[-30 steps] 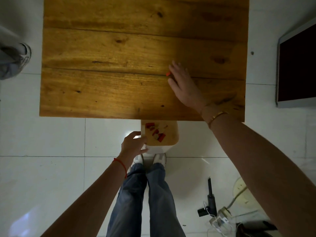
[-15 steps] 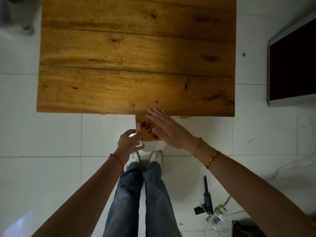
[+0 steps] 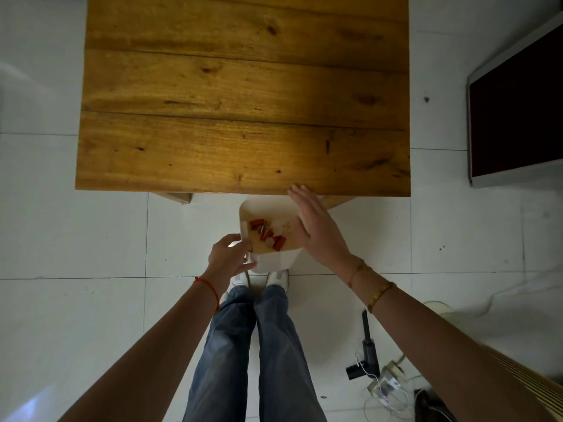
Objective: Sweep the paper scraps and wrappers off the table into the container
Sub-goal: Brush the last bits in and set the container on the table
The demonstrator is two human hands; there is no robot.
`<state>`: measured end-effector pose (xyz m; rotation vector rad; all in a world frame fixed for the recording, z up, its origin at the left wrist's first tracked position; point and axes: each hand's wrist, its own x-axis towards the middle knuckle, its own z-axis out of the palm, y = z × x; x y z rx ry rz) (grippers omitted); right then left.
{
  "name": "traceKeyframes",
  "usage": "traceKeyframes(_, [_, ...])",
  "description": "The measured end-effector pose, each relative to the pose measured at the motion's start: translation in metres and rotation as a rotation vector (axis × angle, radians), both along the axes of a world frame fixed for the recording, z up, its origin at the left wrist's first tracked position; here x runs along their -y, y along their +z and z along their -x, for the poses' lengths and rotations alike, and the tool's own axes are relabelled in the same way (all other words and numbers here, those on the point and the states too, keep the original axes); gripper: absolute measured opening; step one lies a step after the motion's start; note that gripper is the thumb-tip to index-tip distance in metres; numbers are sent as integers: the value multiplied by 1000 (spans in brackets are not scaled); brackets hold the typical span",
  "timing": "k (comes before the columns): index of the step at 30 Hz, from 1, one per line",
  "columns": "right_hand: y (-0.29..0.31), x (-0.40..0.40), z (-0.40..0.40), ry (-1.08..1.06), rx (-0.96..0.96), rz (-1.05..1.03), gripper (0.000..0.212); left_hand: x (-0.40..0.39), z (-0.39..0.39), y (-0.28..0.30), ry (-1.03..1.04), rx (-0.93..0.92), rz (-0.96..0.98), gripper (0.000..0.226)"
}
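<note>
Fingers of the left hand (image 3: pixel 229 256) pinch the near-left rim of the white, rounded plastic container (image 3: pixel 272 259), held just below the edge of the knotty, planked wooden table (image 3: pixel 243 95). Red and pale paper scraps (image 3: pixel 268 237) lie inside. The right hand (image 3: pixel 318 228), flat and spread with nothing in it, hovers over the container's right rim. No writing is readable.

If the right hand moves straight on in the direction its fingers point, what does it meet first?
Probably the near edge of the brown wooden plank table: the open right hand points up-left, fingertips already at that edge. Height difference is unclear.
</note>
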<state>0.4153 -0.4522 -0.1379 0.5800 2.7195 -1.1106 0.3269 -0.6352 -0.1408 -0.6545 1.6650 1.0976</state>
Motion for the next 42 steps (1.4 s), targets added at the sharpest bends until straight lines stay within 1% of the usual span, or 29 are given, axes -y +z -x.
traceKeyframes(4, [8, 3, -7, -209, 81, 85, 56, 12, -5, 10, 8, -11, 6, 31])
traceKeyframes(6, [15, 8, -9, -244, 121, 122, 56, 16, -6, 21, 8, -21, -1, 32])
traceKeyframes(8, [23, 13, -10, -260, 132, 137, 50, 20, -3, 34, 23, -30, -19, 32])
traceKeyframes(11, [42, 21, -6, -293, 89, 168, 38, 22, 6, 57, 57, -58, -49, 34])
traceKeyframes(14, [64, 25, 2, -328, 16, 190, 34, 22, 19, 82, 46, -118, -83, 36])
traceKeyframes(17, [86, 23, 16, -376, -24, 219, 35, 19, 37, 107, 27, -161, -113, 39])
traceKeyframes(20, [108, 21, 34, -405, -44, 256, 35, 17, 56, 129, 2, -174, -140, 31])
traceKeyframes(24, [134, 24, 62, -411, -76, 236, 40, 16, 82, 153, -48, -290, -162, 30])
traceKeyframes(26, [143, 25, 81, -413, -81, 221, 42, 15, 100, 164, -64, -332, -182, 25])
traceKeyframes(28, [151, 26, 102, -413, -80, 207, 44, 14, 122, 171, -136, -394, -189, 21])
traceKeyframes(30, [158, 29, 125, -422, -99, 195, 44, 12, 148, 176, -265, -492, -154, 20])
traceKeyframes(32, [163, 34, 150, -445, -117, 189, 44, 13, 176, 179, -356, -576, -109, 25])
traceKeyframes(34, [165, 39, 177, -468, -144, 176, 44, 18, 207, 180, -416, -630, -109, 30])
traceKeyframes(36, [166, 44, 208, -481, -156, 178, 44, 23, 240, 180, -467, -644, -114, 33])
traceKeyframes(42, [158, 55, 292, -545, -82, 215, 44, 27, 323, 169, -557, -619, -67, 39])
